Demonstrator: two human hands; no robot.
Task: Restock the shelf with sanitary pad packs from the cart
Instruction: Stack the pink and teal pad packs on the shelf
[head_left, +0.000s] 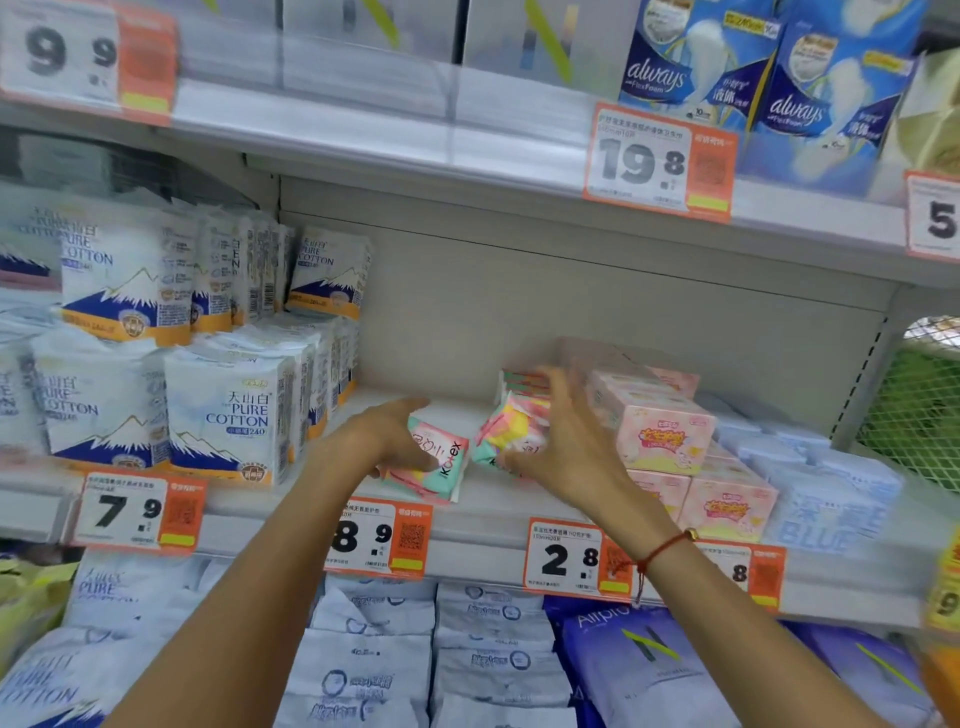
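Observation:
Both my hands reach into the middle shelf (498, 514). My left hand (387, 439) grips a pink and mint Kotex pad pack (439, 462) lying on the shelf board. Just to its right, my right hand (566, 441) holds a second pack of the same kind (511, 428), tilted, with the fingers spread over its right side. More packs of this kind (522, 382) stand behind it against the pink boxes. The cart is not in view.
White Pure Cotton packs (228, 410) fill the shelf's left part. Stacked pink boxes (660, 431) and pale blue packs (826, 488) stand on the right. Always packs (748, 78) sit on the shelf above. Orange price tags line the shelf edges. Bare shelf board shows behind the hands.

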